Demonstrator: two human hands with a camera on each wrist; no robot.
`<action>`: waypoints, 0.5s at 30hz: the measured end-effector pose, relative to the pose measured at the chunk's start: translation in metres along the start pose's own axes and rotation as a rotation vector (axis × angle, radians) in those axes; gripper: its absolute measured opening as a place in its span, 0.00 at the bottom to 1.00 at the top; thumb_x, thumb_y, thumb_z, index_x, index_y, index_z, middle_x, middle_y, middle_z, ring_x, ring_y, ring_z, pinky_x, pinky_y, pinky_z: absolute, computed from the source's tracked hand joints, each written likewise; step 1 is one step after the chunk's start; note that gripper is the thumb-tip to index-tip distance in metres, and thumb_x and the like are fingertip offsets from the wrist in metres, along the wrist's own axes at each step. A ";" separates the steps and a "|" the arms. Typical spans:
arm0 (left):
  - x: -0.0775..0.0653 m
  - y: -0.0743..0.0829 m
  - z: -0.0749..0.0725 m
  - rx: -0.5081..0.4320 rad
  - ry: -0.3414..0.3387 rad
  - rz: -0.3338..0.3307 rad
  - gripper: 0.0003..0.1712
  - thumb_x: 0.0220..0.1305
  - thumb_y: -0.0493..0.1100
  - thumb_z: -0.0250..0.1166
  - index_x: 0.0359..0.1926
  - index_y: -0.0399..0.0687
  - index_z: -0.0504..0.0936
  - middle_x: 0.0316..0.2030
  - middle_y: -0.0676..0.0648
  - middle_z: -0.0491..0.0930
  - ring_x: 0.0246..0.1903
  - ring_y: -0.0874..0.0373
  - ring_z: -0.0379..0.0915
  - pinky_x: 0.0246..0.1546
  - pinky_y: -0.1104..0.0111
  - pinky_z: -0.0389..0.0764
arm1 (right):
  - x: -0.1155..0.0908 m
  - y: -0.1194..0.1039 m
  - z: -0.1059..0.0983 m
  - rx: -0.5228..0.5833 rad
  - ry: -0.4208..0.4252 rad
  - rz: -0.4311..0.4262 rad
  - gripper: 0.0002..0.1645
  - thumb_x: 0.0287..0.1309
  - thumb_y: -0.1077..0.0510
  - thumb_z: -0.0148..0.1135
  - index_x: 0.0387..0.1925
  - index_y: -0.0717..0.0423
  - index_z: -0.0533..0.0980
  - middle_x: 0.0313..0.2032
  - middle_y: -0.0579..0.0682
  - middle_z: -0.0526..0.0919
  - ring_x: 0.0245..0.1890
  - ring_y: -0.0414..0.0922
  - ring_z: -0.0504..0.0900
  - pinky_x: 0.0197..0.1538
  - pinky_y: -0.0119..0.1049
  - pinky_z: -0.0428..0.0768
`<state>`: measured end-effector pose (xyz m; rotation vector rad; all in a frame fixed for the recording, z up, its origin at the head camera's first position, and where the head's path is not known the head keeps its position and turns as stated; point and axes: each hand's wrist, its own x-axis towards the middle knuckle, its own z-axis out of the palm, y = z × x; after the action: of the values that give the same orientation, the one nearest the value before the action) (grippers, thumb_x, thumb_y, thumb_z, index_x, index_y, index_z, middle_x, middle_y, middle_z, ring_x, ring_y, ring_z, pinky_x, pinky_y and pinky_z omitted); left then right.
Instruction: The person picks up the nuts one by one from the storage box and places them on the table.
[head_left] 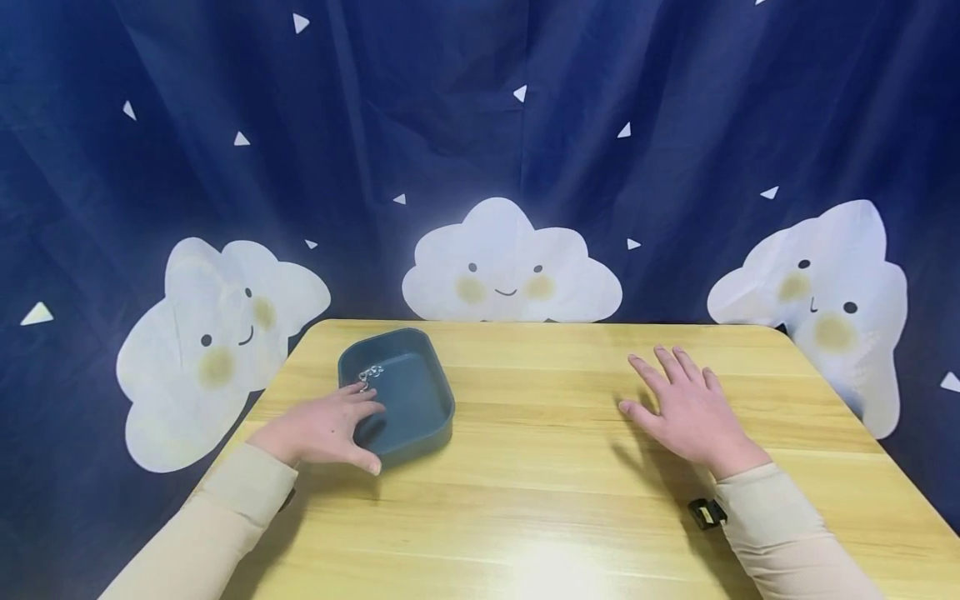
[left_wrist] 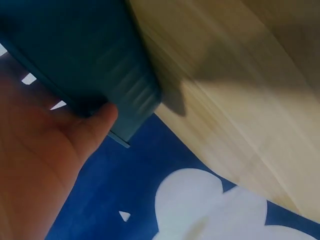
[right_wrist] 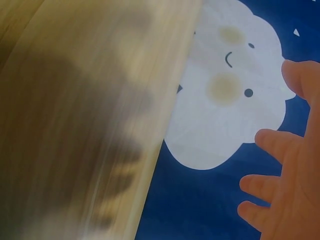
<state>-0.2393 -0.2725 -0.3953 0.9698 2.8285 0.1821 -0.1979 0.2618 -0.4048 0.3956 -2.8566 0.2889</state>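
Observation:
A dark blue-green square tray point(head_left: 415, 400) with rounded corners sits on the left part of the table. Inside it, near the far left corner, lies a small silver chain point(head_left: 372, 372). My left hand point(head_left: 330, 425) is over the tray's near left side with fingers relaxed, its fingertips right at the chain's near end. In the left wrist view the thumb point(left_wrist: 100, 125) overlaps the tray's rim, and the other fingers are mostly hidden. Over the table's right side, my right hand point(head_left: 692, 414) has its fingers spread and holds nothing.
The light wood table point(head_left: 525, 467) has rounded far corners. Behind it hangs a dark blue curtain point(head_left: 465, 100) printed with white smiling clouds and small triangles. A small black buckle point(head_left: 707, 513) shows at the right wrist, under the beige sleeve.

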 end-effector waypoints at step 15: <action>0.015 0.034 0.023 0.076 0.151 0.181 0.45 0.42 0.80 0.68 0.42 0.46 0.88 0.58 0.33 0.78 0.68 0.28 0.59 0.64 0.44 0.66 | 0.004 -0.001 -0.002 -0.017 0.014 -0.015 0.45 0.68 0.30 0.52 0.75 0.51 0.63 0.73 0.69 0.57 0.73 0.70 0.50 0.62 0.75 0.51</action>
<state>-0.2265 -0.2350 -0.4136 1.2815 2.8991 0.1763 -0.2006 0.2607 -0.4014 0.4094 -2.8391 0.2632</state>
